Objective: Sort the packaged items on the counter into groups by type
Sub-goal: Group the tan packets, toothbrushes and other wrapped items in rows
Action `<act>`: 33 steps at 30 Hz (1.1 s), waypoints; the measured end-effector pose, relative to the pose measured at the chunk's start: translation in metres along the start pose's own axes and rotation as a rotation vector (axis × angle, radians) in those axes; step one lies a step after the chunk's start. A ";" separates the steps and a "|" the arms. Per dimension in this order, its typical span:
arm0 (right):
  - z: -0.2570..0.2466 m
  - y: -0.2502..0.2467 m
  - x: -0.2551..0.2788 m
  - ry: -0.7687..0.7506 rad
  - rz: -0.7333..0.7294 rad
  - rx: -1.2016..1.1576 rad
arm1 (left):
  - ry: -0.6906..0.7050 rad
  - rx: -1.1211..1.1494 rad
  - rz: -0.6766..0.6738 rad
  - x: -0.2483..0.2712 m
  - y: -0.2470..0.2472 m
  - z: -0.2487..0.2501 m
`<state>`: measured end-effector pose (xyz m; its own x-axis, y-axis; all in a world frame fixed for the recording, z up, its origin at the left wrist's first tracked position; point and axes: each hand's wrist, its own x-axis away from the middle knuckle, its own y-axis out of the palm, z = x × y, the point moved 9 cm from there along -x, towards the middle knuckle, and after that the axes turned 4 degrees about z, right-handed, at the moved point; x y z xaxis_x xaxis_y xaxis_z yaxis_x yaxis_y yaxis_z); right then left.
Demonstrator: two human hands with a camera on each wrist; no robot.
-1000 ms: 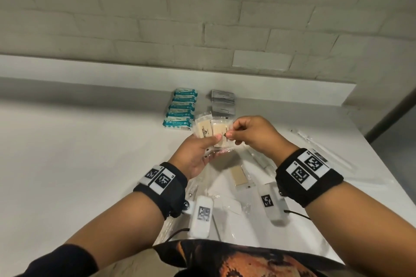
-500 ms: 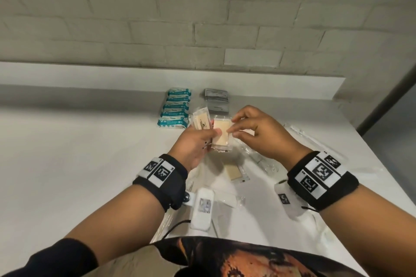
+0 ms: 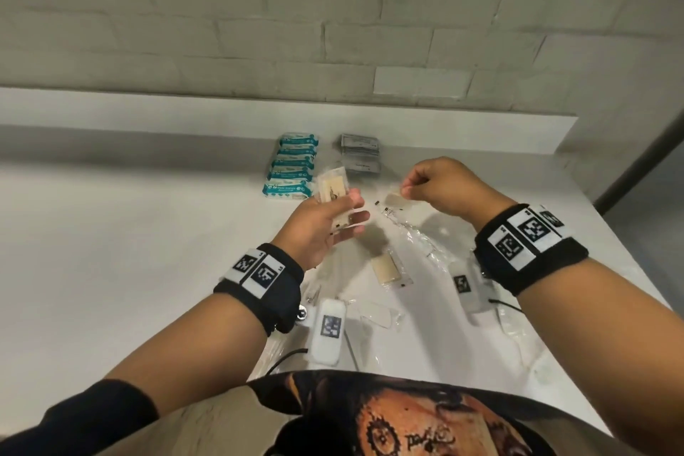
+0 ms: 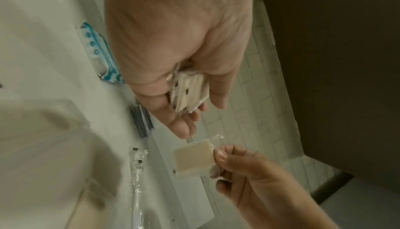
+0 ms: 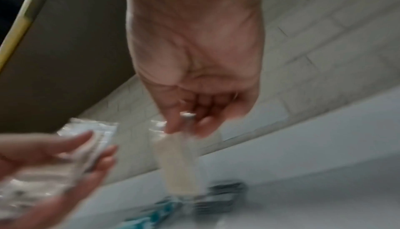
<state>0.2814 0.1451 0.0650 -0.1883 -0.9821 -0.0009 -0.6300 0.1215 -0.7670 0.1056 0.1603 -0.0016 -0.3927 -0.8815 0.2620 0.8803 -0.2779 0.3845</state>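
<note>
A row of blue and white packs lies at the back of the white tabletop. The left hand holds a small bunch of clear packets with tan pads inside. Behind sits a pile of grey packets. The right hand pinches one clear packet with a tan pad by its corner, up off the tabletop.

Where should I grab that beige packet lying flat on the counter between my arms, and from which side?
Judging from the head view, take the beige packet by its clear wrapper margin at the near end, coming from above with your right hand once it has let go of its own packet. It lies flat on the counter, so a side pinch has little to catch; the protruding film probably gives fingertips an edge.
</note>
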 end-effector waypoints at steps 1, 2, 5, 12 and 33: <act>0.003 0.005 -0.001 0.003 -0.045 -0.007 | -0.034 0.058 0.015 -0.001 -0.003 -0.002; 0.003 0.011 0.000 -0.005 -0.096 0.008 | -0.066 0.116 0.017 -0.001 -0.005 -0.004; 0.000 0.034 0.005 -0.033 -0.230 0.130 | -0.117 0.200 -0.008 0.000 -0.009 -0.006; 0.008 0.092 0.006 -0.072 -0.427 0.485 | -0.081 0.164 0.058 0.003 -0.022 -0.009; -0.055 0.000 0.023 -0.489 0.148 -0.034 | -0.218 0.105 0.030 0.000 -0.004 -0.018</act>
<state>0.2353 0.1305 0.1001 0.0924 -0.9054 -0.4143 -0.6488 0.2608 -0.7148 0.1069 0.1543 -0.0193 -0.4250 -0.7822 0.4556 0.8643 -0.2012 0.4609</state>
